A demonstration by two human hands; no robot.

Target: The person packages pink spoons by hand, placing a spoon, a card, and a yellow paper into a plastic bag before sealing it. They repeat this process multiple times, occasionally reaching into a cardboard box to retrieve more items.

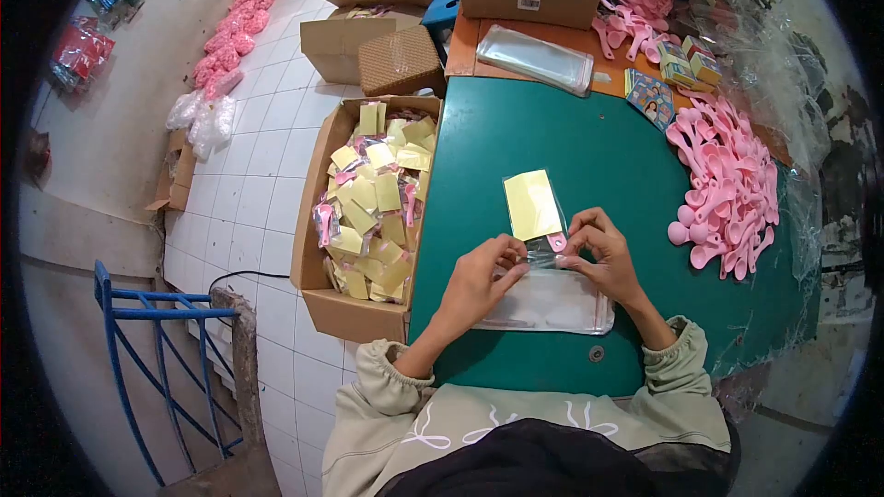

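Note:
Both hands meet over the green table at the open end of a clear plastic bag (541, 252). My left hand (490, 274) pinches the left side of the bag's mouth. On the other side, the fingers of my right hand (597, 253) are closed on its right edge, near a pink spoon handle (556, 241). A pale yellow card (532, 205) sits in the bag beyond my fingers; the rest of the spoon is hidden behind it. Under my hands lies a stack of clear plastic bags (548, 302).
Left of the table, a cardboard box (354, 315) holds many bagged yellow cards and pink spoons. A heap of loose pink spoons (723, 184) lies on the right. Farther back are another bag stack (536, 59), small card packs (689, 64) and a brown box (529, 0).

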